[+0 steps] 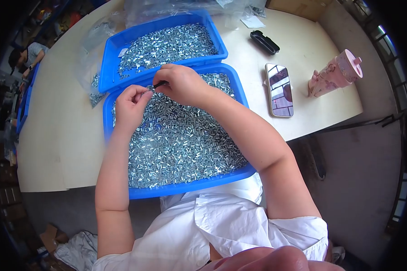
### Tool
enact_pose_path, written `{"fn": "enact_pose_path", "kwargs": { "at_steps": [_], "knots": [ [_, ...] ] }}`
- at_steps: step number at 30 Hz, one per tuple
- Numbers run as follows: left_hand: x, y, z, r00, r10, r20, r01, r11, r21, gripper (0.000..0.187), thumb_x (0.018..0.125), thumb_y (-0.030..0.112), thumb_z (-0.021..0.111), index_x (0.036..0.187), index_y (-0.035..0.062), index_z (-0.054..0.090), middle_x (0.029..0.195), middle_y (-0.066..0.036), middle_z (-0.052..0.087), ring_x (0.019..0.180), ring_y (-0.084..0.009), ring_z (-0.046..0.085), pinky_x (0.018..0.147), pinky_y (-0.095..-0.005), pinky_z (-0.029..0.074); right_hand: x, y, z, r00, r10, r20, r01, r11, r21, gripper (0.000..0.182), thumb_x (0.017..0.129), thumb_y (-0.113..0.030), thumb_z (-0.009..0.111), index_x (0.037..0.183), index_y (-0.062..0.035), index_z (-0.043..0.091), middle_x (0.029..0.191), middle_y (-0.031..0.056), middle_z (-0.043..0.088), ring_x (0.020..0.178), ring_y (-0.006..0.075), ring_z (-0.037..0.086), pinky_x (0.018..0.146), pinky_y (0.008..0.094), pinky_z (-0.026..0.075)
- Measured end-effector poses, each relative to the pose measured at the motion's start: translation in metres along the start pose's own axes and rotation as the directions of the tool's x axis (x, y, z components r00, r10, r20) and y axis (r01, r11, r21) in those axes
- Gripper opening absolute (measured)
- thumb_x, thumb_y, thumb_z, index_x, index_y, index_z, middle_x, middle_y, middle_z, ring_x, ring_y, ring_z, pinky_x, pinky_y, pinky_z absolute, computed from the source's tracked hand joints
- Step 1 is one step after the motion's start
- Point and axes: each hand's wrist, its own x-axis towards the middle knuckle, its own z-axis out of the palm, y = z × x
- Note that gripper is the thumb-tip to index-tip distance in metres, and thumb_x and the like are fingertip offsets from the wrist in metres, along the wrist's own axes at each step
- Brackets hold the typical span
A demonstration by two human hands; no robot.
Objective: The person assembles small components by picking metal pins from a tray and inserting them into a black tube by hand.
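Observation:
My left hand (130,105) is closed in a pinch over the near blue tray (190,188); a tiny piece at its fingertips is too small to make out clearly. Close beside it, my right hand (182,85) grips a short, thin black tool (159,84) whose tip points at the left fingertips. Below both hands, the near tray holds a thick layer of small shiny metal pins (181,144). Behind it a second blue tray (105,67) contains more such pins (172,45) and a small white label (122,53).
Right of the trays lie a phone (280,90), an open black case (264,43) and a pink tumbler (334,74). Clear plastic bags (95,43) rest at the left, some with pins. A cardboard box (298,8) stands at the back. Another person (28,58) sits far left.

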Motion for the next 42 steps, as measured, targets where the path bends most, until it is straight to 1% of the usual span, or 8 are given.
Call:
{"fn": "enact_pose_path", "kwargs": {
  "at_steps": [7,9,15,17,20,24,40,42],
  "knots": [
    [0.0,0.005,-0.002,0.991,-0.121,0.06,0.126,0.987,-0.098,0.022,0.086,0.018,0.057,0.074,0.0001,0.061,0.058,0.003,0.045,0.053,-0.0038,0.04,0.048,-0.0193,0.032,0.001,-0.009,-0.002,0.975,-0.144,-0.171,0.096,0.961,-0.259,0.009,0.063,-0.009,0.066,0.069,-0.0105,0.061,0.074,0.003,0.054,0.076,0.0215,0.053,0.07,0.0355,0.04],
    [0.001,0.009,-0.005,0.874,-0.405,0.269,0.486,0.742,-0.462,0.028,0.087,0.023,0.054,0.069,0.0025,0.058,0.055,0.004,0.041,0.045,-0.0035,0.035,0.041,-0.0186,0.027,0.0,-0.012,0.002,0.971,-0.165,-0.175,0.104,0.944,-0.313,0.008,0.063,-0.009,0.065,0.068,-0.0121,0.06,0.072,0.0016,0.052,0.076,0.0198,0.052,0.071,0.0346,0.037],
    [0.003,0.008,-0.011,0.774,-0.481,0.412,0.606,0.373,-0.703,0.03,0.087,0.026,0.054,0.063,0.0076,0.052,0.053,0.005,0.036,0.041,-0.0039,0.031,0.035,-0.0182,0.023,0.002,-0.013,0.001,0.955,-0.22,-0.199,0.112,0.888,-0.445,0.01,0.063,-0.008,0.063,0.068,-0.0138,0.057,0.07,-0.0009,0.052,0.075,0.0178,0.052,0.072,0.0338,0.036],
    [0.002,0.013,-0.011,0.842,-0.448,0.3,0.516,0.508,-0.69,0.025,0.087,0.023,0.055,0.071,0.0046,0.058,0.054,0.006,0.037,0.044,-0.0032,0.032,0.038,-0.0179,0.025,0.005,-0.014,-0.004,0.932,-0.175,-0.317,0.082,0.955,-0.285,0.015,0.063,-0.005,0.066,0.072,-0.0106,0.056,0.07,0.002,0.056,0.073,0.0207,0.056,0.069,0.0355,0.04],
    [0.001,0.016,-0.005,0.934,-0.353,0.05,0.336,0.823,-0.459,0.013,0.081,0.014,0.063,0.085,0.0017,0.065,0.061,0.007,0.048,0.051,-0.0017,0.037,0.044,-0.018,0.028,0.007,-0.002,-0.004,0.919,0.371,-0.131,-0.252,0.811,0.528,0.013,0.08,-0.01,0.063,0.09,-0.0037,0.055,0.075,0.0018,0.058,0.069,0.0082,0.055,0.06,0.0233,0.043],
    [0.002,0.009,-0.006,0.964,-0.265,-0.031,0.228,0.877,-0.422,0.014,0.074,0.007,0.07,0.086,0.0025,0.067,0.064,0.006,0.053,0.058,-0.0016,0.041,0.051,-0.0172,0.031,0.008,0.0,-0.001,0.945,0.328,-0.011,-0.187,0.567,0.802,0.01,0.084,-0.007,0.057,0.09,-0.0011,0.053,0.078,0.0014,0.057,0.075,0.0076,0.054,0.066,0.0208,0.043],
    [0.002,0.009,-0.011,0.958,-0.271,0.093,0.283,0.84,-0.462,0.014,0.075,0.01,0.07,0.086,0.0024,0.067,0.074,0.001,0.061,0.066,-0.0039,0.049,0.059,-0.0185,0.039,0.006,-0.001,0.0,0.963,0.271,-0.001,-0.197,0.701,0.685,0.012,0.084,-0.008,0.058,0.093,-0.0012,0.053,0.081,0.0024,0.059,0.078,0.0081,0.054,0.068,0.0224,0.043],
    [0.001,0.01,-0.01,0.971,-0.218,0.098,0.239,0.886,-0.397,0.015,0.074,0.01,0.07,0.086,0.002,0.067,0.075,0.0,0.062,0.067,-0.0047,0.051,0.061,-0.0193,0.04,0.004,-0.003,0.001,0.982,0.187,-0.001,-0.167,0.877,0.45,0.012,0.083,-0.007,0.059,0.092,-0.0009,0.054,0.081,0.0029,0.059,0.078,0.0098,0.055,0.069,0.0235,0.043]
  ]
}}
